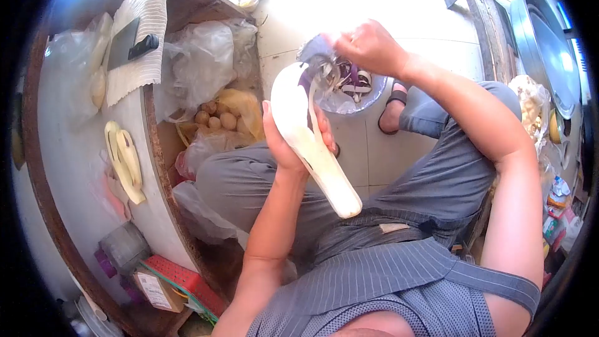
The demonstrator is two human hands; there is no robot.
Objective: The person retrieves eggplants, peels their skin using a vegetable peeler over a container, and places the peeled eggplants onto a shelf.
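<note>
A long, mostly peeled pale eggplant [298, 125] lies across my left hand [286, 140], whose fingers are wrapped round it. A narrow dark purple strip of skin still shows near its upper end. Beyond that end, my right hand [372, 48] is closed and smeared by motion. It grips a grey, blurred tool that looks like a peeler [317, 48], close to the eggplant's tip. Under the right hand stands a bin with a clear plastic liner [346, 106], holding purple and white peelings [357, 82].
Peeled eggplants [126, 162] lie on the white counter to the left. Farther up, a knife [142, 47] rests on a striped cloth [146, 9]. Eggs [228, 121] in a yellow bag sit on the shelf below. Large metal basins [543, 43] lean at the right. A sandaled foot [392, 112] is beside the bin.
</note>
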